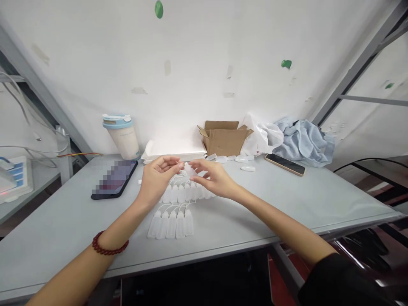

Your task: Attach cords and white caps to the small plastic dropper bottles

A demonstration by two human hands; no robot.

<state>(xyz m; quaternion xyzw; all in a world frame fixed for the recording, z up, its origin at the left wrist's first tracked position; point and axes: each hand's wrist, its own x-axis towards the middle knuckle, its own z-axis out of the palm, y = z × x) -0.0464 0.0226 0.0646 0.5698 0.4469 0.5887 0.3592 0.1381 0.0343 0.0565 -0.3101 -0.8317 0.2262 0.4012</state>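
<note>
Pinching translucent bottle point(191, 171) between right fingers point(201, 164); left fingers point(174, 169) bunched at its tip, hold unclear.

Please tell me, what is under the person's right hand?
Below the right hand, part of a row of small white bottles shows on the table. The hand hides whatever lies directly behind it, so I cannot count the bottles.
</note>
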